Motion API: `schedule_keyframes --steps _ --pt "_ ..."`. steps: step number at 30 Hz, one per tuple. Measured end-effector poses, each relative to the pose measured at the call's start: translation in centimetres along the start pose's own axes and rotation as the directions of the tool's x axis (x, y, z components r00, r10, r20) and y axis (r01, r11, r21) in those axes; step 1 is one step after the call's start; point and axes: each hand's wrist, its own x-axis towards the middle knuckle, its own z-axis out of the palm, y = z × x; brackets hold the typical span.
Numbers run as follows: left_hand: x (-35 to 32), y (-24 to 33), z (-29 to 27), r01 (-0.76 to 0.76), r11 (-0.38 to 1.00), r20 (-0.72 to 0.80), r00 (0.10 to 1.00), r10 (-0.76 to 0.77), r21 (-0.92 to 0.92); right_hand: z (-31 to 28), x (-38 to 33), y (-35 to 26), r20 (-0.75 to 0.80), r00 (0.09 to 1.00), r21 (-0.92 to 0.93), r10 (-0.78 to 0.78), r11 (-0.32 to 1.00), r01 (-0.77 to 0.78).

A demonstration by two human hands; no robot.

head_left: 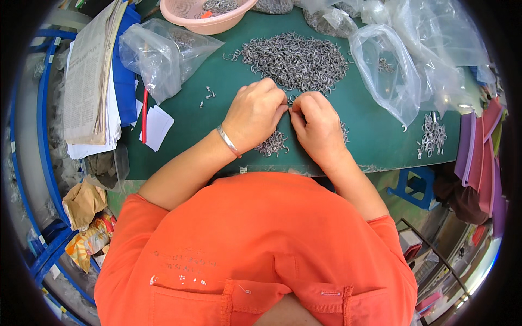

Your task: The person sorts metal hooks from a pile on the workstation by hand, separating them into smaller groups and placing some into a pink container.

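head view: left hand (pixel 254 113) and right hand (pixel 317 125) meet fingertip to fingertip, pinching a small metal hook (pixel 290 106) just below the big hook pile (pixel 296 61) on the green bench (pixel 375 136); a smaller heap (pixel 272 144) lies beneath the hands.

A green-topped worktable (pixel 375 136) fills the view; a blue plastic stool (pixel 414 187) stands beside it, blue metal railing (pixel 43 141) at left.

A small assembly workshop: a green work table (pixel 375 136) heaped with metal hooks (pixel 296 60) (loose, unsorted), plastic bags (pixel 380 70) and a pink basin (pixel 204 22)
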Motion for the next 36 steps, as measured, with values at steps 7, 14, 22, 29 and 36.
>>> schedule_keyframes --steps 7,14,22,29,36 --pt "0.0 0.0 -0.4 -0.053 0.998 0.006 0.999 0.052 0.024 -0.1 0.1 -0.1 -0.029 1.000 -0.182 0.009 0.983 -0.014" --pt "-0.6 -0.3 -3.5 0.036 0.985 0.225 0.974 0.003 -0.171 -2.0 -0.5 -1.6 0.240 0.971 0.284 0.021 0.955 -0.091" --pt "0.6 -0.6 -2.3 0.055 0.989 0.136 0.990 -0.035 -0.140 -1.7 1.1 0.2 0.110 0.993 0.176 -0.032 0.984 0.012" --pt "0.7 -0.3 -0.5 -0.005 0.997 0.047 0.999 0.009 -0.080 -1.6 1.2 0.4 0.035 0.999 0.149 0.016 0.989 -0.021" --pt "0.2 -0.2 -0.4 -0.066 0.998 0.079 0.995 0.065 0.004 -0.5 -0.1 -0.2 0.060 0.998 0.145 -0.019 0.989 0.010"
